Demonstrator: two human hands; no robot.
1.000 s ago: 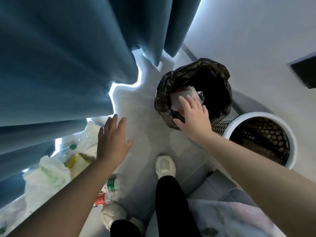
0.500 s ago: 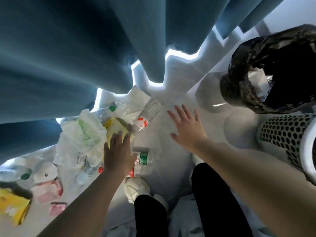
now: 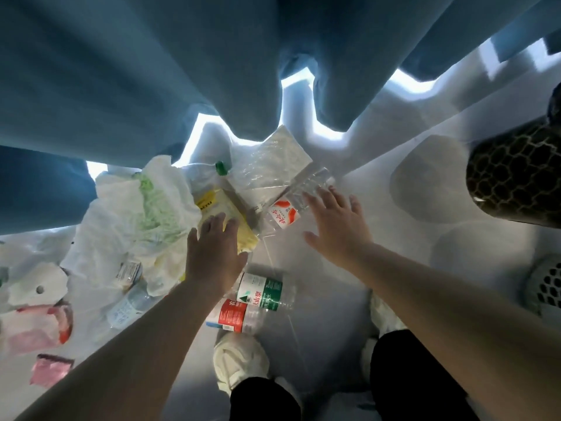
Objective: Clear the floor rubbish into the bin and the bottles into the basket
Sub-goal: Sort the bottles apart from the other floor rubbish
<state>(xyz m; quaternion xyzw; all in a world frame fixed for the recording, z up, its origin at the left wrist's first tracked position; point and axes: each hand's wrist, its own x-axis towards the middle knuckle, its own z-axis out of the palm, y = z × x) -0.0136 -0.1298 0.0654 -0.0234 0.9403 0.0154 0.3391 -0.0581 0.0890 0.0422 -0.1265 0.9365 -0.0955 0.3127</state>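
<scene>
Rubbish lies on the pale floor under the blue curtain. My left hand (image 3: 214,249) hovers open over a yellow packet (image 3: 226,214), beside a crumpled white plastic bag (image 3: 133,217). My right hand (image 3: 335,221), fingers spread, reaches over a clear bottle with a red-and-white label (image 3: 290,208). Below my left wrist lie a green-label bottle (image 3: 264,294) and a red-label bottle (image 3: 235,316). A green-capped bottle (image 3: 221,169) sits near the curtain. The black-lined bin (image 3: 516,174) shows at the right edge, the white perforated basket (image 3: 546,284) below it.
A clear plastic sheet (image 3: 273,159) lies by the curtain. White paper (image 3: 38,282), pink wrappers (image 3: 39,326) and a small clear bottle (image 3: 129,302) sit at the left. My white shoes (image 3: 239,360) stand at the bottom. The blue curtain (image 3: 182,71) hangs close above the pile.
My view swung left from the bin to the floor pile. My right hand left the bin and moved over the red-and-white-label bottle; my left hand advanced over the yellow packet.
</scene>
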